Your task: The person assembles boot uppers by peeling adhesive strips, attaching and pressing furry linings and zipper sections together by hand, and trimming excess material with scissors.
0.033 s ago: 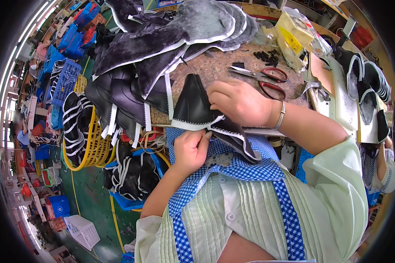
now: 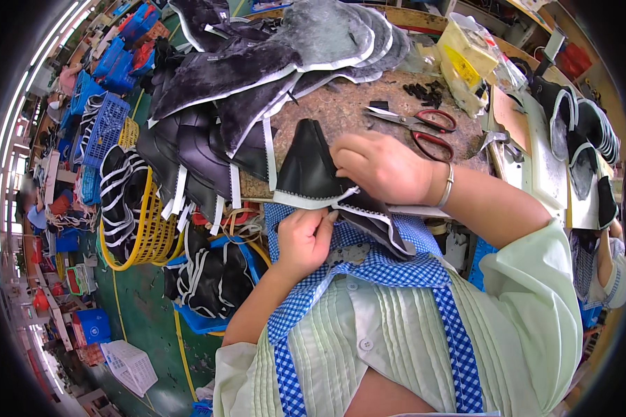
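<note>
A black leather shoe upper (image 2: 305,167) with a white, zigzag-stitched lower edge stands on the near edge of the workbench (image 2: 389,85), its narrow end pointing away from me. My left hand (image 2: 303,240) is closed on its white edge from below, thumb near the middle of that edge. Bent fingers of my right hand (image 2: 384,167) pinch the upper's right side; their tips are partly hidden. Another part of the piece, black with white trim, hangs over the bench edge below my right hand. Red-handled scissors (image 2: 416,122) lie open beyond my right hand.
Fur-lined pieces (image 2: 233,80) are heaped at the back left, some overhanging the bench. Small black scraps (image 2: 424,91) lie beyond the scissors. Left of me stand a yellow basket (image 2: 149,226) and a blue bin (image 2: 202,322). Another person's hand (image 2: 615,227) shows far right.
The black shoe upper and both hands have shifted very slightly. My grip looks the same.
</note>
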`<state>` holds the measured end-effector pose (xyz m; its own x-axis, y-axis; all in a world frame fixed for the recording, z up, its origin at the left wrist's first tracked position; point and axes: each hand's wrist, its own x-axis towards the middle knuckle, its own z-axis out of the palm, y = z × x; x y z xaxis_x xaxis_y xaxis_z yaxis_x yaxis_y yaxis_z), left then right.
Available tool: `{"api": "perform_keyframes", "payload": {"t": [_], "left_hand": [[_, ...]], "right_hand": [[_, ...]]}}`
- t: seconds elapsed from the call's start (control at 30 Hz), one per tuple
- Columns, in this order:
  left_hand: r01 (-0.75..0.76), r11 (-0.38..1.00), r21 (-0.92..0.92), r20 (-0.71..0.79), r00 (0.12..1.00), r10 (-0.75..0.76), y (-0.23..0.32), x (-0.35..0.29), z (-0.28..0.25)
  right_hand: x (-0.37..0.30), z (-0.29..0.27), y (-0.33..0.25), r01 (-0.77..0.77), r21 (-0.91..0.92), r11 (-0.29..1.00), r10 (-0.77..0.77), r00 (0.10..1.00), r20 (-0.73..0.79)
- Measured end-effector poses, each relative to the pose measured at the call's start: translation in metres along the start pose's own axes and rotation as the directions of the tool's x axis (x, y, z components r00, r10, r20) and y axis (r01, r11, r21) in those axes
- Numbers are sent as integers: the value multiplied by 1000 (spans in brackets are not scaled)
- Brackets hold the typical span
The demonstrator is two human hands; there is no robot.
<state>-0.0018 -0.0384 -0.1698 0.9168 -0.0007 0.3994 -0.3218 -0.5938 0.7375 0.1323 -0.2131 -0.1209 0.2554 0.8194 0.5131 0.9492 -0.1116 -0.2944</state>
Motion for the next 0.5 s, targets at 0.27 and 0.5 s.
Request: {"api": "perform_keyframes", "payload": {"t": [0.27,0.5], "left_hand": [[-48,999,-14,30,998,49,6,0,-10],[10,993,-119,218,976,16,11,0,-10]], "right_hand": [[-9,-9,-17,78,-74,994,-82,995,-57],[-6,-2,1,-200,58,978,198,979,47]]}}
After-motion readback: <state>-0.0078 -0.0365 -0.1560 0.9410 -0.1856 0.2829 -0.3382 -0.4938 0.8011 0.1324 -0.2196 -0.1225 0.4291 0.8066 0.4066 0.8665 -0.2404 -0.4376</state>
